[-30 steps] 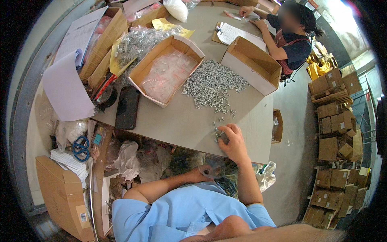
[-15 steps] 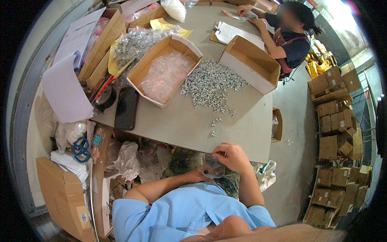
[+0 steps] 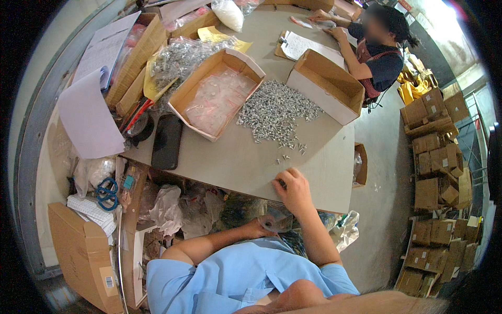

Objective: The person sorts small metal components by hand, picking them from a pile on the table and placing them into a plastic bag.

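My left hand (image 3: pixel 255 228) is below the table's front edge, its fingers closed on a clear plastic bag (image 3: pixel 277 222). What the bag contains is hard to make out. Just inside the front edge, my right hand (image 3: pixel 294 189) rests on the tabletop with curled fingers. A small dark spot shows between thumb and fingers, too small to name. Right beyond the fingertips lie a few loose screws (image 3: pixel 285 157), apart from the big heap of silver screws (image 3: pixel 277 111) farther back.
Left of the heap stands an open carton of small clear bags (image 3: pixel 219 97); an empty white-sided carton (image 3: pixel 327 86) stands to its right. A black phone (image 3: pixel 167 141) lies near the front edge. Across the table another person (image 3: pixel 374 57) works beside a clipboard (image 3: pixel 308 47).
My right hand has moved from the bag forward onto the tabletop, covering the spot where the nearest loose screw lay. My left hand stays at the bag.
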Tool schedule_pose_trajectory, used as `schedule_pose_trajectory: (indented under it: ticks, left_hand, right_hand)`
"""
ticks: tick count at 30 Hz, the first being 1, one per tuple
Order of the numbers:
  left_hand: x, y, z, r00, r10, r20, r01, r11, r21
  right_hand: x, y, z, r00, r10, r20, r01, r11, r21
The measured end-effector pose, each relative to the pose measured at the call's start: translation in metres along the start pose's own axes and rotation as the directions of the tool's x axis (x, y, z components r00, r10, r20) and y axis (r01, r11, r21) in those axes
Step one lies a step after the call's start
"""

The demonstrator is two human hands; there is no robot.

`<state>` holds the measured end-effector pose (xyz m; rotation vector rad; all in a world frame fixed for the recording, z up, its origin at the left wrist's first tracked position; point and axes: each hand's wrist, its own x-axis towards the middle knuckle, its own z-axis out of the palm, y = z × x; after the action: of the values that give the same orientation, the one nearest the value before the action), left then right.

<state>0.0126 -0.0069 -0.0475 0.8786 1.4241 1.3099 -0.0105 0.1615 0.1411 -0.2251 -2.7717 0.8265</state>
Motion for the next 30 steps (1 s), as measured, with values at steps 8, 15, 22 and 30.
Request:
schedule_pose_trajectory:
  ticks: [8,15,22,30]
  left_hand:
    - [0.007,0.008,-0.004,0.998,0.004,0.057,-0.007,0.999,0.051]
    - [0.008,0.019,-0.013,0.999,-0.038,0.036,0.035,0.996,0.082]
    - [-0.035,0.098,-0.069,0.961,-0.268,0.072,0.200,0.849,0.488]
    - [-0.057,0.175,-0.084,0.966,-0.099,0.238,0.155,0.960,-0.232]
  right_hand:
    - [-0.033,-0.005,-0.027,0.955,0.041,0.292,-0.127,0.951,0.282]
    - [-0.035,0.004,-0.021,0.981,0.085,0.172,-0.151,0.898,0.414]
    - [-0.050,-0.016,-0.021,0.965,-0.197,0.175,0.156,0.962,0.225]
    - [-0.041,-0.058,-0.026,0.828,-0.528,0.187,0.451,0.826,0.338]
